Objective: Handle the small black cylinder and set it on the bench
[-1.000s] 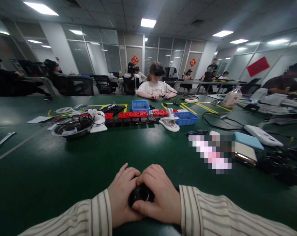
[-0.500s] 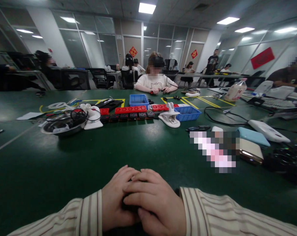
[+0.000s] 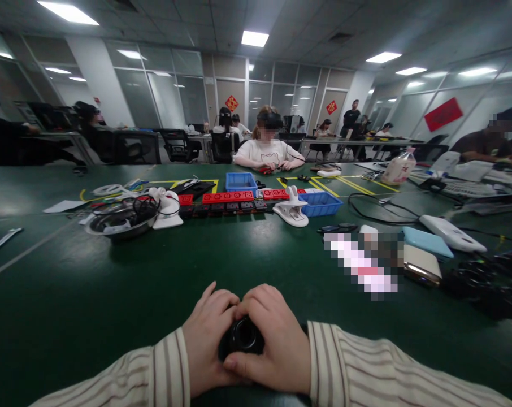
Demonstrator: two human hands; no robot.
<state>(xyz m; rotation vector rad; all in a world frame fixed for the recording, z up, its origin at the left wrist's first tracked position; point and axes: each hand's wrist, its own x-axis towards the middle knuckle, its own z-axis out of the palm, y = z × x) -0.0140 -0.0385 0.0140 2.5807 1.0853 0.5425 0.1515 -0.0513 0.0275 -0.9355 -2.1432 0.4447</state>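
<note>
Close to my body, a black round object (image 3: 243,334) with a glossy ring and a dark hollow centre sits between my hands; its exact kind I cannot make out. My left hand (image 3: 209,336) curves around its left side, one finger lifted slightly. My right hand (image 3: 275,339) wraps the right side, thumb below and fingers arched above. The fingertips of both hands meet over its far edge. The underside of the object and parts of both hands' fingers are hidden.
Beyond my hands on the green table (image 3: 188,260) stand a metal bowl (image 3: 95,228) of cables, red and black power strips (image 3: 227,197), a white clip stand (image 3: 290,215) and blue bins (image 3: 321,206). Phones and a power bank (image 3: 421,265) lie right. A person (image 3: 267,150) sits opposite.
Half a second ago my right hand's fingers lay over my left hand and covered the black object. Now that hand has shifted off and the object shows again. The view has tilted up.
</note>
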